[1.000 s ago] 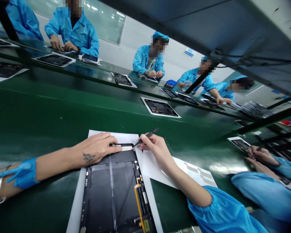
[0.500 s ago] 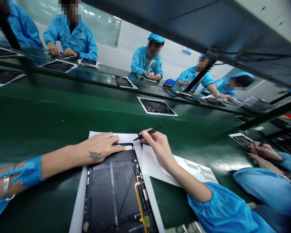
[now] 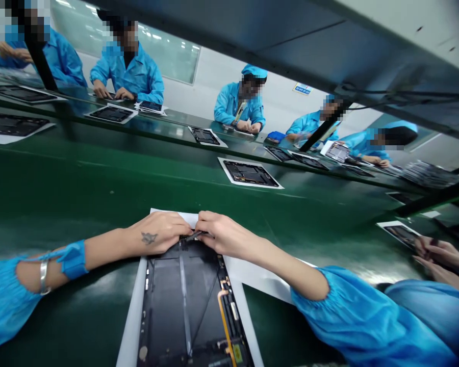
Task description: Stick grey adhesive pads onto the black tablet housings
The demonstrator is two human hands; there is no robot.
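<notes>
Looking down, we see our two hands nearly touching at the far end of an open tablet casing [image 3: 168, 290], which lies on a white sheet [image 3: 132, 316] on the green table [image 3: 80, 178], its long sides running away from us. Our left hand [image 3: 158, 233] comes in from the left with its back upward, wrist low and almost straight, fingers slanting down onto the casing's far edge. Its fingertips are partly hidden, so we cannot tell whether that grip pinches something or only presses. Our right hand [image 3: 227, 235] comes in from the other side, forearm slanting up and inward from a gathered blue sleeve [image 3: 367, 311], knuckles raised and fingers curled. Its grip is clamped on dark tweezers [image 3: 194, 236], which lean across the far end toward the left fingertips; we cannot make out whether their tips touch the casing. Between our hands and just behind them shows a bare piece of the sheet. An orange strip [image 3: 225, 323] runs along the casing's right side. Under our right forearm lies another white paper [image 3: 258, 272]. A silver bracelet [image 3: 43, 277] and a blue band [image 3: 74, 259] circle our left forearm.
</notes>
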